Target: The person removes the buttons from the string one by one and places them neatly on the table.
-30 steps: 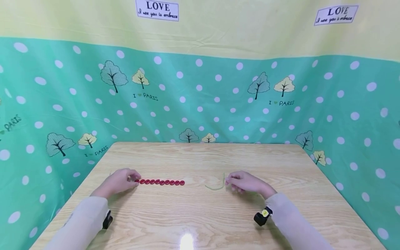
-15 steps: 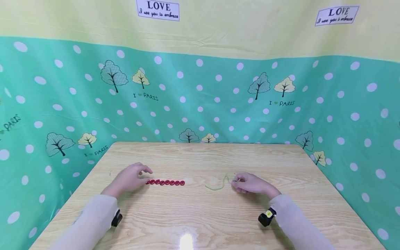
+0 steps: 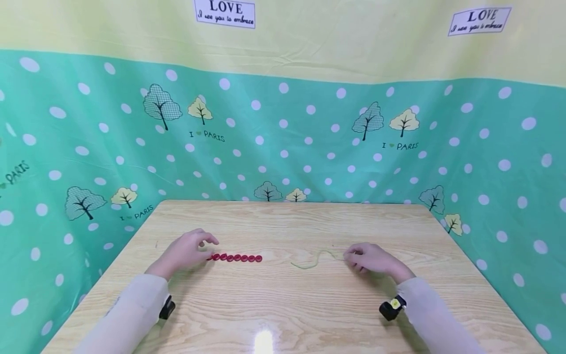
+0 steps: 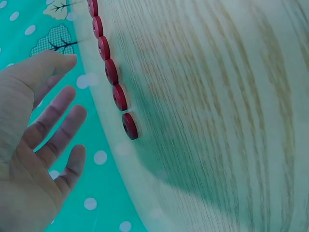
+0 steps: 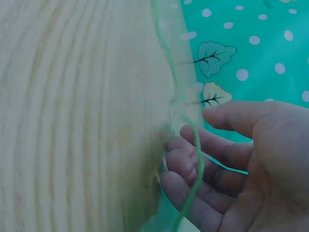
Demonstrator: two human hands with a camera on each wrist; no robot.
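A straight row of red round buttons [image 3: 238, 257] lies on the wooden table. Beside its left end hovers my left hand [image 3: 187, 250]; in the left wrist view its fingers [image 4: 60, 116] are spread, and no button shows in them. Several red buttons [image 4: 111, 72] stand apart from the hand there. To the right, a thin green string [image 3: 309, 267] curves over the table up to my right hand [image 3: 373, 257], which pinches it near one end. The right wrist view has the string [image 5: 199, 150] passing by the thumb and forefinger and across the curled fingers.
The light wooden table [image 3: 283, 305] reaches back to a green dotted curtain [image 3: 283, 147]. A tiny speck [image 3: 156, 244] lies at the table's left side. A dark wrist camera [image 3: 391, 309] sits below the right sleeve, another wrist camera [image 3: 167, 308] at the left one.
My right hand has drawn the string to the right, opening its bend. My left hand has moved right along the row, and fewer buttons show at that end.
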